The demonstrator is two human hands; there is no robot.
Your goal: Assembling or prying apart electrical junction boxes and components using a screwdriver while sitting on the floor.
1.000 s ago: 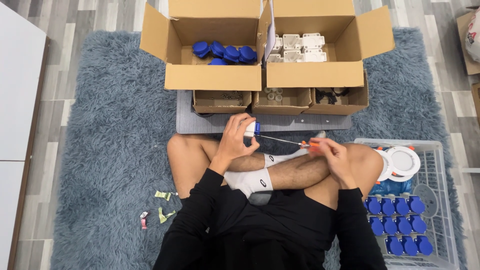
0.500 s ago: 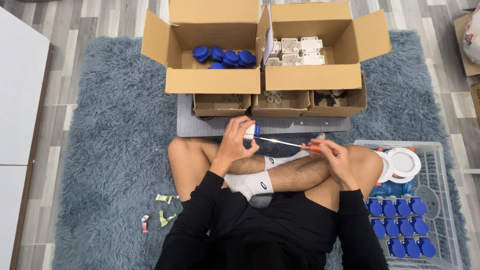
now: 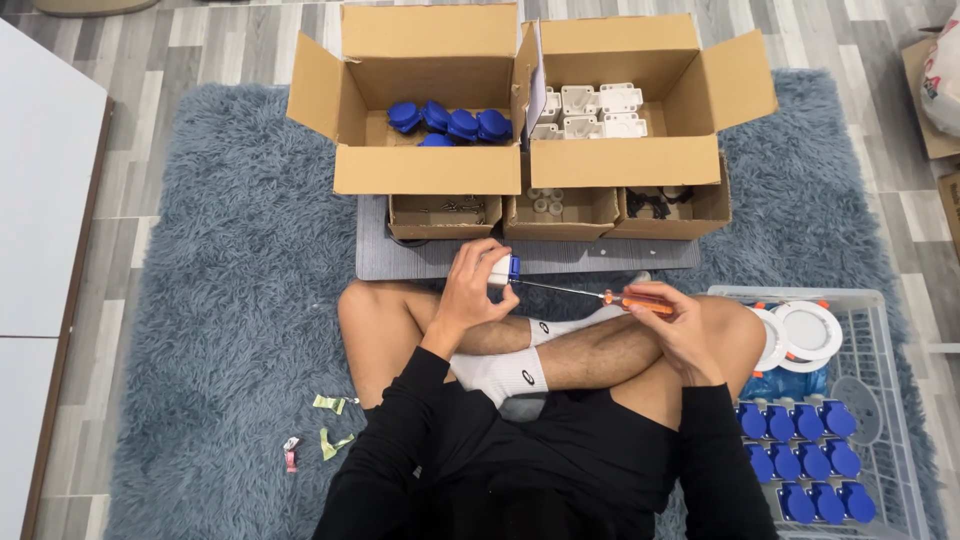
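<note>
At the centre of the frame, the left hand (image 3: 472, 290) has its fingers curled around a small white and blue part (image 3: 504, 270), gripping it just above the crossed legs. The right hand (image 3: 672, 322) is clenched around the orange handle of a screwdriver (image 3: 600, 295) — its thin shaft runs left and its tip meets the blue end of the part. The person sits cross-legged on a shaggy blue-grey rug (image 3: 230, 300). Above the hands, a grey mat (image 3: 400, 262) carries three small open boxes. Behind them stand two large cardboard boxes — the left box (image 3: 430, 170) holds blue caps, the right box (image 3: 625, 160) holds white housings. At lower right, a wire basket (image 3: 890, 330) holds rows of blue caps and round white discs.
</note>
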